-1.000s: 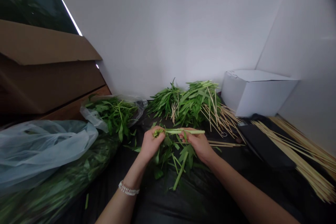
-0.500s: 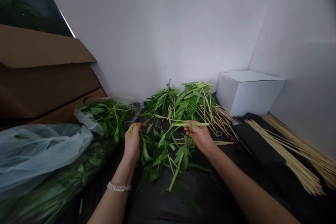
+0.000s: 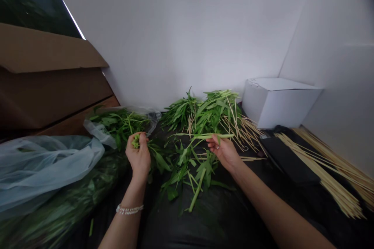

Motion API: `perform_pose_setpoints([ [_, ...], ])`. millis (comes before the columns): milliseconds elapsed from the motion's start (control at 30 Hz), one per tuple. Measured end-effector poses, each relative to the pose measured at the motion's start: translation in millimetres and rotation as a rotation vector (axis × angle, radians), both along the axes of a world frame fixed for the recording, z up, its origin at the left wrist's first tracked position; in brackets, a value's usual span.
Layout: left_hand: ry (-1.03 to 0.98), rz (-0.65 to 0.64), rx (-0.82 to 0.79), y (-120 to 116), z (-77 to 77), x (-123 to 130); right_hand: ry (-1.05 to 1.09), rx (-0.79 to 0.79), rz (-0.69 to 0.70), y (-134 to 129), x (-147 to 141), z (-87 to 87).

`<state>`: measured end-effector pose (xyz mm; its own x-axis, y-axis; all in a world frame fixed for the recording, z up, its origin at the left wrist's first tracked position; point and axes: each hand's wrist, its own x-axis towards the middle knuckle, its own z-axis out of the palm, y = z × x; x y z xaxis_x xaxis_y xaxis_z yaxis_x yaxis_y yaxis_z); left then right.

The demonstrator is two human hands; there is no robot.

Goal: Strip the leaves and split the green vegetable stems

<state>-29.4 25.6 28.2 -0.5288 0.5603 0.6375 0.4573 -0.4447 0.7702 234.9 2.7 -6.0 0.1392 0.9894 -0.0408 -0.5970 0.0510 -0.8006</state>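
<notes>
Wall [image 3: 187, 39]: rises pale at twelve o'clock, counting from loose leaves [image 3: 172, 192] at the clock's centre.
Dark sheet [image 3: 181, 225]: spreads beneath the leaves and on toward six o'clock.
Cardboard box [image 3: 43, 97]: stands at ten o'clock, flap out.
Plastic bag [image 3: 52, 159]: lies crumpled at nine o'clock, touching a blurred leafy mass [image 3: 76, 198]; cannot tell whether wrapped around it.
White box [image 3: 277, 103]: sits between two and three o'clock.
Long sticks [image 3: 327, 179]: stretch along three to four o'clock, beside a flat black case [image 3: 295, 159].
Heaped greens [image 3: 217, 113]: rest at one o'clock, near thin sticks [image 3: 248, 130].
Bagged greens [image 3: 122, 122]: spill from clear plastic at ten o'clock.
Left hand [image 3: 138, 155]: closes at nine o'clock round a leafy bunch [image 3: 136, 141], pale ends uppermost, leaves trailing toward four.
Right hand [image 3: 226, 151]: pinches, at three o'clock, a pale stem [image 3: 223, 136], nearly level.
Thick stem piece [image 3: 197, 192]: slants at five o'clock.
Bracelet [image 3: 129, 211]: circles the left wrist.
</notes>
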Motion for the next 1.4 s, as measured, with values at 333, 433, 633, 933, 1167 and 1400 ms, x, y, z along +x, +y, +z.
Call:
perform_pose_setpoints([
  [333, 0.098, -0.048, -0.054, -8, -3.0, 7, 0.062, -0.034, 0.063, 0, 2, -0.5],
  [433, 0.265, -0.061, -0.009, -10, -3.7, 9, 0.095, -0.027, 0.077, -1, 2, 0.4],
  [633, 0.48, -0.17, -0.018, -13, -6.6, 17, 0.117, -0.026, 0.072, -1, 2, 1.6],
  [933, 0.73, -0.199, 0.051, -27, -16.0, 41, 0.031, 0.048, 0.092, -3, -2, -2.2],
  [1167, 0.886, -0.311, 0.136, -32, -19.7, 48, -0.078, 0.104, 0.16, -10, -10, 0.2],
  [1400, 0.883, -0.251, 0.102, -30, -20.3, 49, -0.216, 0.172, 0.2, -12, -14, -6.5],
])
